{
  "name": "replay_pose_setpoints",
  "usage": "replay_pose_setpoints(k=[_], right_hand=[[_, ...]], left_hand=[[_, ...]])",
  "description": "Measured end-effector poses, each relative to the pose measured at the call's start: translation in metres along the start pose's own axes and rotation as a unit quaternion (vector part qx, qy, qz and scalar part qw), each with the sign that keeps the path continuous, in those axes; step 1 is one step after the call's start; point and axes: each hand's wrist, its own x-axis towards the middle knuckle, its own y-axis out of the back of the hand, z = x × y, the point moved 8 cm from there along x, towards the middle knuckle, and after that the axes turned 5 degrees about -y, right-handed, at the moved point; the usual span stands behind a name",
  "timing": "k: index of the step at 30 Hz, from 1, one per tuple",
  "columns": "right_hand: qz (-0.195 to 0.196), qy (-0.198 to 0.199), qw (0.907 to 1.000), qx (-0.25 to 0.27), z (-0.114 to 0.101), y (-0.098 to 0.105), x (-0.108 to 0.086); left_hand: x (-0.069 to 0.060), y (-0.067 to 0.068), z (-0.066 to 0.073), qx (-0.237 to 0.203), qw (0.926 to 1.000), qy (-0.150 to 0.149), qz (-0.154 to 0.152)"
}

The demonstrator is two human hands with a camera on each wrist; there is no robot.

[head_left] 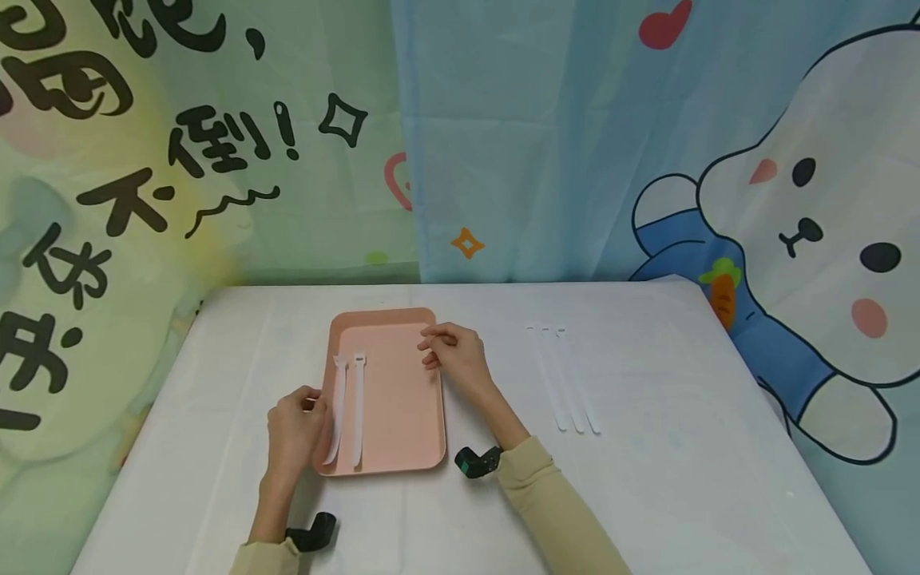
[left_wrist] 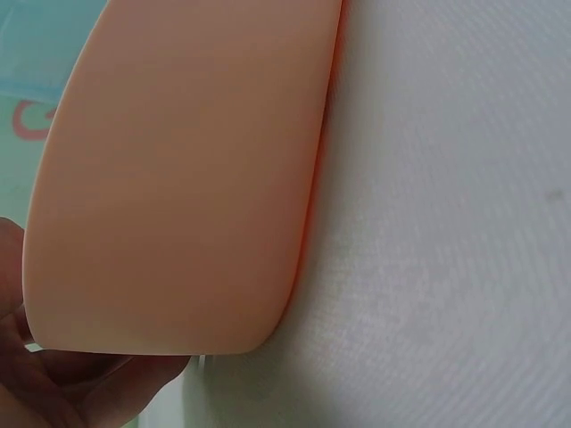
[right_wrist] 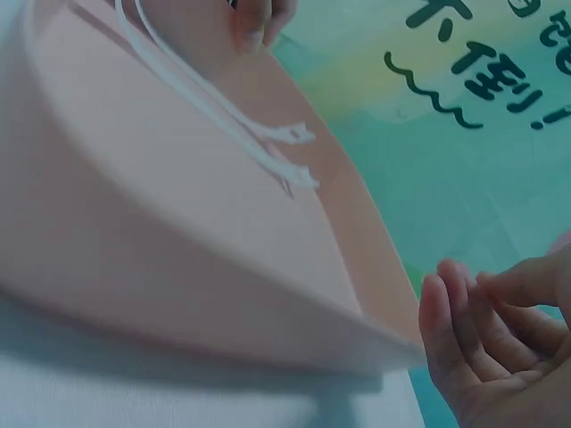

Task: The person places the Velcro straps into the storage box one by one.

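A pink tray (head_left: pixel 402 407) lies on the white table. Inside its left half are two white plastic utensils (head_left: pixel 358 411) with notched far ends, roughly side by side; the right wrist view shows these utensils (right_wrist: pixel 201 94) close up. My left hand (head_left: pixel 293 427) grips the tray's left rim, its fingers curled at the edge; in the left wrist view the tray wall (left_wrist: pixel 178 178) covers part of the hand (left_wrist: pixel 80 388). Over the tray's upper right edge is my right hand (head_left: pixel 463 363), fingers loosely bent, thumb close to the fingertips (right_wrist: pixel 455 276), with nothing visible held.
Three thin white or clear utensils (head_left: pixel 563 379) lie side by side on the table (head_left: pixel 683 447), right of the tray. Behind the table hangs a printed curtain (head_left: pixel 503 120) with lettering and a cartoon animal. Each wrist carries a black camera (head_left: pixel 477 462).
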Motion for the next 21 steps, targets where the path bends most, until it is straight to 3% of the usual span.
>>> replay_pose_setpoints(k=[10, 21], right_hand=[[0.054, -0.036, 0.9979, 0.007, 0.018, 0.036, 0.007], [0.102, -0.048, 0.9922, -0.054, 0.033, 0.069, 0.01]], left_hand=[[0.0, 0.002, 0.0, 0.0, 1.0, -0.003, -0.001], [-0.001, 0.0, -0.001, -0.006, 0.9999, 0.006, -0.009]])
